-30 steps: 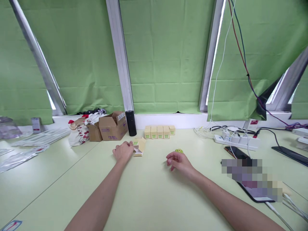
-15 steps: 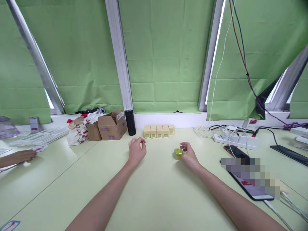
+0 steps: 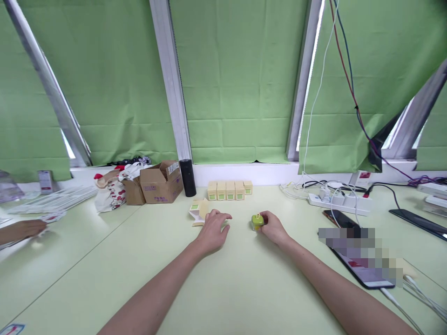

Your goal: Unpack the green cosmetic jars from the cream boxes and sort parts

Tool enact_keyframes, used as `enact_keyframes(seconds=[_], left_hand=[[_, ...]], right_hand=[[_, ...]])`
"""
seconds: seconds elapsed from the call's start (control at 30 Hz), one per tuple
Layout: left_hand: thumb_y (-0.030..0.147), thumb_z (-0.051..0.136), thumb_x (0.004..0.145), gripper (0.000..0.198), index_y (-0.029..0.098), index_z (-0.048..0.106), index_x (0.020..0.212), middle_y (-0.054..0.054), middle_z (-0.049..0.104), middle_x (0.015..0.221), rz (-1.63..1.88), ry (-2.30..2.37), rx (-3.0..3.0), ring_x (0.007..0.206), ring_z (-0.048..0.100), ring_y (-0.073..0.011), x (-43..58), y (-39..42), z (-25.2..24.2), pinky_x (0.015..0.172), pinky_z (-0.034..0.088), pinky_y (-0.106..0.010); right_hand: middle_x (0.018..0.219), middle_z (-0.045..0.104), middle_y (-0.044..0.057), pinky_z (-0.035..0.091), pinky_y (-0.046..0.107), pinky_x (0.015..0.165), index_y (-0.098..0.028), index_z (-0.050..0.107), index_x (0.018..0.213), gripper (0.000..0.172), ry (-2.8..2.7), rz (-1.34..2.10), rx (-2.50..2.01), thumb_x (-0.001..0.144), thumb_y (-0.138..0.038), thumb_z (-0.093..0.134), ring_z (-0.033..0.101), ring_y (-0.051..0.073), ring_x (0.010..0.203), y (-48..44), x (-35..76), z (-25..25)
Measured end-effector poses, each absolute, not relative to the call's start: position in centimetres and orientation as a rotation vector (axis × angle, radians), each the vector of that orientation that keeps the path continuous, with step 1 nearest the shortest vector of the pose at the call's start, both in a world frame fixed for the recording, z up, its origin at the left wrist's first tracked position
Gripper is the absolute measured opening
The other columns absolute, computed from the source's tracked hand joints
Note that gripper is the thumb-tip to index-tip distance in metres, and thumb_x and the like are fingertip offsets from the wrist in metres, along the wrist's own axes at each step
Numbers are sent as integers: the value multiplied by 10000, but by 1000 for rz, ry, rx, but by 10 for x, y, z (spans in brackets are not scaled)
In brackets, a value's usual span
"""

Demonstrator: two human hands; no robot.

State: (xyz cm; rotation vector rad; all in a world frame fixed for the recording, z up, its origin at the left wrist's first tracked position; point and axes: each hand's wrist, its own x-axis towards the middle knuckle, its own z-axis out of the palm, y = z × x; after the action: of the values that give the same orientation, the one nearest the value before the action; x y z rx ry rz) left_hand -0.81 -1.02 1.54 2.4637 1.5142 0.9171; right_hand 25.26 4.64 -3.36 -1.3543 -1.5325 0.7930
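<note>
Green-lidded container (image 3: 257,222) stands upright at one o'clock, taking twelve as straight ahead of the worker. The right hand (image 3: 271,227) has its fingers drawn in on the container's three-o'clock side; lift off the table (image 3: 237,288) cannot be told. The left hand (image 3: 213,231) carries nothing visible, fingers spread, beside an opened carton (image 3: 199,211) at eleven; contact is unclear.

Risks, in my judgement: an off-centre grip could tip or twist the container; the left knuckles could drag the carton, which looks light and loose-flapped. Overreaching toward twelve could topple the row of small boxes (image 3: 226,191).

Room: open surface lies between the forearms toward six. Limits noted: black cylinder (image 3: 187,178) at eleven, dark phone (image 3: 340,218) and power strip (image 3: 363,208) toward two.
</note>
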Motion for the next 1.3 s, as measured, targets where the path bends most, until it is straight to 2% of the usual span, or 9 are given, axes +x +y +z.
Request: enact_keyframes(seconds=[0.13, 0.23, 0.37, 0.47, 0.63, 0.93, 1.1, 1.3], left_hand=[[183, 533, 929, 269, 236, 658, 1162, -82, 691, 1062, 942, 1531, 2477, 1128, 515, -291, -7, -12, 20, 967, 407, -471], [190, 537, 937, 256, 239, 662, 1155, -80, 679, 1054, 967, 1532, 2494, 1113, 519, -287, -6, -14, 22, 965, 407, -466], [195, 530, 946, 255, 239, 674, 1152, -81, 659, 1046, 1012, 1526, 2485, 1083, 529, -282, -5, -14, 22, 955, 419, -463], [210, 543, 944, 250, 248, 688, 1143, -73, 635, 1015, 1067, 1491, 2457, 1076, 540, -279, -4, -13, 22, 961, 434, -463], [257, 548, 954, 219, 252, 704, 1109, -71, 602, 1060, 1139, 1415, 2303, 1088, 586, -257, -1, -13, 26, 992, 475, -448], [320, 585, 955, 200, 256, 716, 1092, -78, 663, 1096, 1194, 1237, 2078, 1096, 642, -236, 14, -25, 36, 997, 496, -422], [385, 598, 958, 259, 252, 697, 1157, -96, 721, 1151, 1252, 1232, 1990, 1125, 639, -260, 21, -25, 34, 895, 493, -406], [382, 636, 937, 355, 261, 654, 1269, -108, 688, 1259, 1307, 1117, 1895, 1139, 674, -258, 23, -25, 33, 963, 487, -424]], right_hand=[[1090, 741, 97, 523, 378, 871, -203, 676, 1040, 451, -1465, 897, -1230, 593, -210, 736, 656, 287, 1062, 37, 247, -19], [1161, 723, 101, 528, 365, 794, -214, 664, 1135, 446, -1337, 1179, -943, 711, -346, 712, 665, 276, 1045, 27, 242, -5], [1076, 725, 97, 519, 389, 778, -227, 713, 1019, 313, -1076, 1602, -531, 796, -445, 726, 676, 265, 949, 12, 237, 6], [1039, 724, 96, 517, 428, 818, -228, 731, 1003, 280, -1022, 1704, -433, 848, -455, 679, 675, 262, 895, 4, 232, 9], [1031, 728, 100, 515, 441, 863, -208, 744, 1091, 322, -975, 1791, -357, 894, -427, 616, 669, 262, 906, -7, 228, 17], [1094, 739, 83, 528, 475, 944, -224, 705, 1189, 361, -961, 1814, -310, 873, -398, 699, 724, 276, 956, -14, 227, 23], [1084, 738, 89, 534, 533, 960, -240, 650, 1244, 538, -1011, 1687, -355, 752, -338, 843, 731, 311, 1008, -18, 225, 23], [1112, 653, 39, 569, 500, 931, -288, 629, 1207, 638, -1036, 1390, -529, 646, -333, 930, 695, 241, 968, -19, 215, 19]])
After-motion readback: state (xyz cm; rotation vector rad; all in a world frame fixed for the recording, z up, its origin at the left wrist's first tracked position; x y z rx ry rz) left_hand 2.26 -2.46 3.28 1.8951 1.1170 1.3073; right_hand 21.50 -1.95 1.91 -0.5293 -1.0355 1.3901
